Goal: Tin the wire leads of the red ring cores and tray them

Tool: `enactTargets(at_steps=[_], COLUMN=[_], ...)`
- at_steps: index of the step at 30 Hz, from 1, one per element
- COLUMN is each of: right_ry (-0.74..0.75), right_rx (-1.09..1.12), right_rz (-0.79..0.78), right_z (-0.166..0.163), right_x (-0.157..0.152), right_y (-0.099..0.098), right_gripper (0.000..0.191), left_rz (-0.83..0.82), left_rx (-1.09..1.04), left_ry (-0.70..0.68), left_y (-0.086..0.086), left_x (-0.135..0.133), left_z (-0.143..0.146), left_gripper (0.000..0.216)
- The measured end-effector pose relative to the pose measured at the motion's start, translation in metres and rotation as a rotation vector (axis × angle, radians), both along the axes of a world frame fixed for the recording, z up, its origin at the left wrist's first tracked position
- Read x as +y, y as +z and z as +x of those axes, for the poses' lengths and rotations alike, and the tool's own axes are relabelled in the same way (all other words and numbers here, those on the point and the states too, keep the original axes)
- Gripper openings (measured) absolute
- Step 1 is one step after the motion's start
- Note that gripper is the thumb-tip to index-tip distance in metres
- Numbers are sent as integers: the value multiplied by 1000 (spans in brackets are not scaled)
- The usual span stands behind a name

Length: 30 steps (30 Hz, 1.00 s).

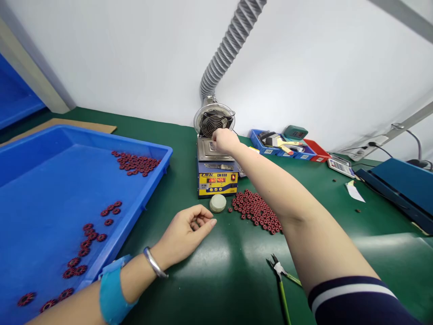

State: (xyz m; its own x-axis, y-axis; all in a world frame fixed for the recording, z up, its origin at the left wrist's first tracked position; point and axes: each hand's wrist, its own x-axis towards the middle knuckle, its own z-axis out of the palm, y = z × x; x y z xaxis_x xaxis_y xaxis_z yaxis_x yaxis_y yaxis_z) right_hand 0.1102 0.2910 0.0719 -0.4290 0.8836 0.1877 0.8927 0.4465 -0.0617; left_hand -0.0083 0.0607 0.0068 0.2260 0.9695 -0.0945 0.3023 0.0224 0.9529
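Observation:
My right hand (226,141) is stretched over the top of a blue and yellow solder pot (218,185) with a red digital display. Its fingers are curled together and face away, so whatever they hold is hidden. My left hand (189,230) rests on the green table in front of the pot, fingers loosely bent, thumb apart, nothing visible in it. Just beyond its fingertips sits a round, pale grey-green block (218,203). A heap of small red-and-black wound ring cores (255,210) lies right of the block, partly behind my right arm.
A large blue tray (135,221) at left holds more ring cores. Green-handled cutters (279,271) lie at front right. Behind the pot are a round fan (213,123) and a grey hose (230,45). Small blue bins (269,150) with tools and a calculator (341,167) stand at back right.

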Motion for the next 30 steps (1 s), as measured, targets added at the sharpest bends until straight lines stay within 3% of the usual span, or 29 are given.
enactTargets(at_steps=[5,9,13,17,20,22,24,26,30], right_ry=[3,1,54,155,179,165,170,201,251], right_rx=[-1,42,270,781,1090,1199,1233,1163,925], right_rz=[-3,4,-17,-290,-531,-602,-517,-306,80], right_z=[-2,3,17,36,48,53,56,59,67], right_x=[-1,-2,-15,-60,-116,-159,-200,-233,-268], right_y=[-3,6,22,21,0,-20,-38,-53,-69], right_gripper=[22,21,16,12,13,16,15,13,20], left_rz=[5,4,5,-22,-77,-129,-190,-245,-299], left_rx=[13,10,-3,-105,-277,-377,-454,-507,-518], left_ry=[-12,-18,-12,27,64,62,25,-27,-76], left_y=[1,1,1,2,4,5,6,6,2], left_x=[1,0,0,0,-2,-6,-12,-20,-36], left_z=[1,1,0,0,0,3,6,12,25], left_gripper=[22,22,21,22,27,31,33,33,28])
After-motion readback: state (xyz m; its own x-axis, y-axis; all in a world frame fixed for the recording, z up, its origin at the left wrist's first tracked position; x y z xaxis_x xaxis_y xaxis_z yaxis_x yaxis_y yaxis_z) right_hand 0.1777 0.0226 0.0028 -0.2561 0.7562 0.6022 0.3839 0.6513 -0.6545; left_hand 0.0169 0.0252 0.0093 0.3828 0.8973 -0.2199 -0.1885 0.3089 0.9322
